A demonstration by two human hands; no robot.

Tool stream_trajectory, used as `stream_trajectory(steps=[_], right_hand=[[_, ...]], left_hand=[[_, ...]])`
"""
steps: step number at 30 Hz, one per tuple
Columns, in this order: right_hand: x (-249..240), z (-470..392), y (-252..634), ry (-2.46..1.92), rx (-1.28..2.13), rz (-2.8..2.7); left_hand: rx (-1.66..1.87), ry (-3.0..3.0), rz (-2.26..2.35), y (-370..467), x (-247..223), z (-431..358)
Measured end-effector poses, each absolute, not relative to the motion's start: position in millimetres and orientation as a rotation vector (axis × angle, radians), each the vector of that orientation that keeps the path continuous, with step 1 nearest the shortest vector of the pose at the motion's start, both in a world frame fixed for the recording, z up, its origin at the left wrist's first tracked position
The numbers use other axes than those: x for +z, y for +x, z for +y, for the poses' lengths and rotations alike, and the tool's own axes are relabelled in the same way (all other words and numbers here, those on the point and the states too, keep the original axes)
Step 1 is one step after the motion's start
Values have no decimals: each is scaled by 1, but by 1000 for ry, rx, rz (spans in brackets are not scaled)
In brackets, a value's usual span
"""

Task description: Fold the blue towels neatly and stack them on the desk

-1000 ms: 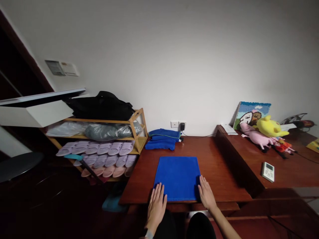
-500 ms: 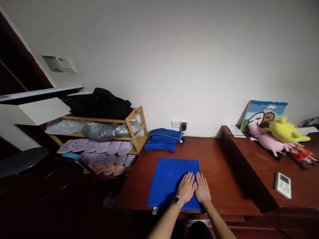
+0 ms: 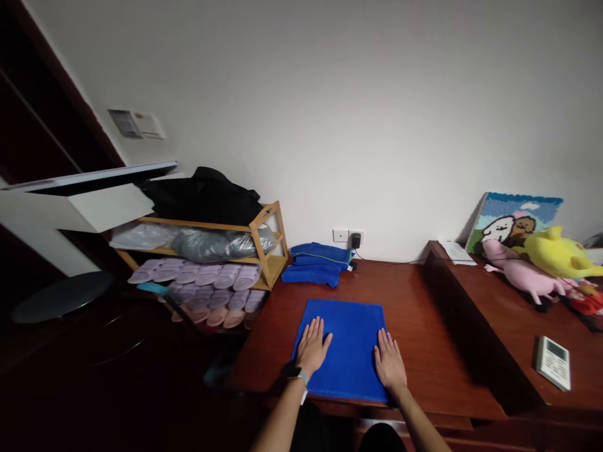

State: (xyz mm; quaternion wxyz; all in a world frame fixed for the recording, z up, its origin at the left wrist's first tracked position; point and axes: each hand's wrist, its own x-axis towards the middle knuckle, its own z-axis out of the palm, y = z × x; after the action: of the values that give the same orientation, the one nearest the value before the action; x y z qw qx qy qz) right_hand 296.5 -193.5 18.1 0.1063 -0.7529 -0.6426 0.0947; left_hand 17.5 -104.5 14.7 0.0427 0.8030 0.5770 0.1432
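Note:
A blue towel [image 3: 351, 348] lies spread flat on the reddish-brown wooden table [image 3: 426, 370], close to its front edge. My left hand [image 3: 313, 346] rests on the towel's left side, palm down, fingers stretched out and thumb apart. On the right edge of the cloth lies my right hand [image 3: 390, 361], also flat with its fingers extended. Neither hand grips anything. A white tag sticks out by my left wrist, at the towel's near left corner. Behind, against the wall, sits a stack of folded blue towels [image 3: 316, 267].
To the left stands a wooden rack [image 3: 269, 270] with slippers, wrapped bundles and a black bag [image 3: 202, 198]. A raised ledge on the right holds a white remote control [image 3: 554, 362], plush toys [image 3: 522, 270] and a dog picture. A black plug [image 3: 356, 240] sits in the wall socket.
My left hand has slid from beside my right hand to the towel's left side. My right hand stays near the right edge. The view has shifted slightly left.

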Motion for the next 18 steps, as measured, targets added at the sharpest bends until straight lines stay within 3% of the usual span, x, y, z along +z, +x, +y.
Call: stream_trajectory(steps=[13, 18], right_hand=[[5, -179, 315, -2129, 455, -1792], [20, -153, 320, -2105, 372, -1771]], left_hand=[[674, 2390, 1866, -13, 0, -96], [628, 2411, 1866, -14, 4, -96]])
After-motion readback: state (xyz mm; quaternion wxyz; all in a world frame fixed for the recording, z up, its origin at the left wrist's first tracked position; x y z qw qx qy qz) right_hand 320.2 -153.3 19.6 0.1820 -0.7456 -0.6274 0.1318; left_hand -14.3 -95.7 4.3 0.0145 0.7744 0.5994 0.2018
